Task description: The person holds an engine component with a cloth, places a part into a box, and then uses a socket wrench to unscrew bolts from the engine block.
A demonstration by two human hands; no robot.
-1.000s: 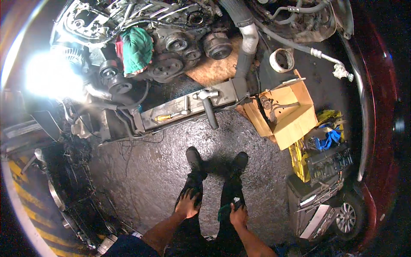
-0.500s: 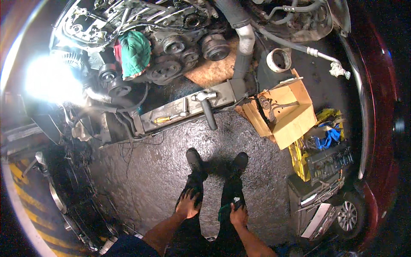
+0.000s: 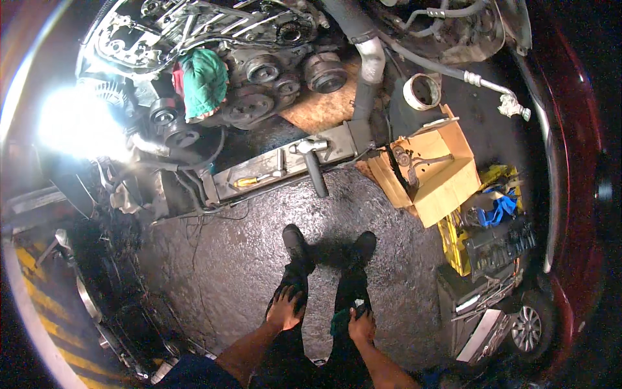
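My left hand [image 3: 285, 308] lies on my left knee, fingers spread and holding nothing. My right hand [image 3: 362, 325] is by my right thigh, closed on a dark green cloth [image 3: 339, 321]; a small pale-tipped thing pokes up by its fingers, too small to name. Ahead of both hands, a hammer [image 3: 315, 172] with a dark handle rests on a metal crossbar [image 3: 337, 139]. A yellow-handled screwdriver [image 3: 247, 182] and a short metal tool [image 3: 280, 160] lie left of it. Behind the bar is an opened engine [image 3: 253, 71], with a green and red cloth [image 3: 205, 84] on it.
An open cardboard box [image 3: 447, 188] holding dark parts stands at right, with a white ring [image 3: 421, 91] behind it. Nearer are a yellow case [image 3: 455, 243], a socket tray [image 3: 499, 247] and a tool chest [image 3: 447, 305]. A bright lamp [image 3: 81, 120] glares at left; the floor [image 3: 227, 259] looks wet.
The view has shifted very slightly. Both hands stay where they were, and nothing else has visibly moved.
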